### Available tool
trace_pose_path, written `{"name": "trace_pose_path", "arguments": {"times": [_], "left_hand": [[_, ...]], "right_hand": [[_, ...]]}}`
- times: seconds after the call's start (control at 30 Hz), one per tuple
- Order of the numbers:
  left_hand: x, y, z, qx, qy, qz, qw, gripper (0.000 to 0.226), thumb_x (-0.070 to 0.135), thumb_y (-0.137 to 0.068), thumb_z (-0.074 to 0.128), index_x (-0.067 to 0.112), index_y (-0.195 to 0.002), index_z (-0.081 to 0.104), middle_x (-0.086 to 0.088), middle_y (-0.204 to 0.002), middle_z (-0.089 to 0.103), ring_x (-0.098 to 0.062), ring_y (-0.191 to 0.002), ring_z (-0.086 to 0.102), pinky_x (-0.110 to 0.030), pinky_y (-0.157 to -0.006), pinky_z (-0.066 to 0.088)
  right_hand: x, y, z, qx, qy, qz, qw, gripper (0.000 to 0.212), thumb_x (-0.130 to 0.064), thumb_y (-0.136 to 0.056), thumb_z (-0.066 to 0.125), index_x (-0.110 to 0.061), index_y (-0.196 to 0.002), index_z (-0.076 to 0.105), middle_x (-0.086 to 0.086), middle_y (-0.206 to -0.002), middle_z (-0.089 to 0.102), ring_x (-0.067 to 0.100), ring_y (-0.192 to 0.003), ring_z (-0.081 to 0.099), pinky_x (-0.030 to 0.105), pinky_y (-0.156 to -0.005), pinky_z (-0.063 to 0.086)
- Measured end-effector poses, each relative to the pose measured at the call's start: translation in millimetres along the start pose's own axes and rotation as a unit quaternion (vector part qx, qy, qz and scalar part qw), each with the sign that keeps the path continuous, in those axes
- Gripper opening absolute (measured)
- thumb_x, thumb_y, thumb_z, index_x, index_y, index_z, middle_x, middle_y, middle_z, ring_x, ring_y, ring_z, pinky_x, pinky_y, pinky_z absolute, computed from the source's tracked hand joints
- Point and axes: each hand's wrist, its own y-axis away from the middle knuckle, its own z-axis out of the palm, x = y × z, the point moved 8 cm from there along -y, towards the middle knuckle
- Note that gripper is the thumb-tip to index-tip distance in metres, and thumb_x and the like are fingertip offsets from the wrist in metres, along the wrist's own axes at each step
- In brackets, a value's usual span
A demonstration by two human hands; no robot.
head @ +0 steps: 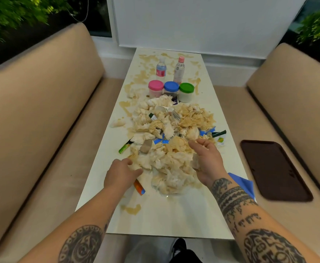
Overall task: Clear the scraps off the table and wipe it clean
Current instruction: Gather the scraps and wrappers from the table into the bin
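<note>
A big heap of crumpled, brown-stained tissues (171, 149) mixed with wrappers and sachets covers the middle of the long white table (174, 215). My left hand (120, 174) rests against the heap's near left edge, fingers touching the tissues. My right hand (205, 158) is at the heap's right side, its curled fingers around a wad of tissue. An orange and blue wrapper (139, 187) lies just under my left hand. A blue cloth (243, 184) sits at the table's right edge behind my right forearm. Brown spill stains (131, 208) mark the tabletop.
Two water bottles (161, 68) (179, 70) and three lidded tubs, pink (156, 88), blue (171, 88) and green (186, 92), stand beyond the heap. A green stick pack (125, 146) lies left. A dark brown tray (273, 170) lies on the right beige bench; another bench is left.
</note>
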Motion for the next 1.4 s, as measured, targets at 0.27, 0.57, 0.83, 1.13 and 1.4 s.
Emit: {"name": "trace_pose_path", "arguments": {"times": [0.27,0.57,0.83,1.13,1.4], "left_hand": [[15,0,-3,0.008,0.000,0.032,0.999,0.019,0.038,-0.092,0.066,0.026,-0.078,0.065,0.005,-0.081,0.065,-0.014,-0.075,0.062,-0.028,-0.060,0.045],[36,15,-22,-0.036,0.341,0.022,0.939,0.025,0.025,-0.106,0.047,0.013,-0.085,0.052,-0.004,-0.073,0.047,-0.019,-0.061,0.038,-0.031,-0.060,0.034],[18,31,-23,-0.010,0.428,-0.047,0.902,0.027,0.031,-0.108,0.038,0.010,-0.106,0.054,-0.008,-0.079,0.048,-0.016,-0.056,0.036,-0.029,-0.051,0.027],[-5,51,-18,-0.051,0.512,-0.165,0.842,0.054,0.067,-0.097,0.045,0.015,-0.087,0.051,-0.007,-0.079,0.046,-0.017,-0.062,0.034,-0.028,-0.052,0.025],[11,62,-15,-0.093,0.539,-0.124,0.828,0.037,0.052,-0.091,0.069,0.024,-0.114,0.066,-0.002,-0.104,0.074,-0.017,-0.090,0.072,-0.025,-0.044,0.028]], "right_hand": [[1,6,-10,-0.002,0.107,-0.056,0.993,0.011,-0.021,-0.092,0.072,-0.018,-0.099,0.065,-0.004,-0.109,0.068,0.015,-0.083,0.057,0.033,-0.068,0.047],[49,31,10,-0.083,0.515,-0.128,0.844,0.023,-0.045,-0.081,0.077,-0.027,-0.096,0.075,-0.011,-0.094,0.068,0.004,-0.079,0.062,0.022,-0.068,0.047],[61,32,18,-0.055,0.643,-0.166,0.746,0.029,-0.044,-0.091,0.064,-0.026,-0.114,0.069,0.000,-0.114,0.056,0.025,-0.103,0.061,0.031,-0.078,0.048],[35,47,10,-0.015,0.466,-0.192,0.864,0.022,-0.034,-0.100,0.056,-0.015,-0.092,0.064,-0.001,-0.095,0.061,0.016,-0.087,0.054,0.028,-0.069,0.037],[7,51,-6,0.045,0.107,-0.069,0.991,0.048,-0.044,-0.107,0.035,-0.018,-0.145,0.049,-0.002,-0.141,0.052,0.019,-0.125,0.048,0.038,-0.100,0.042]]}}
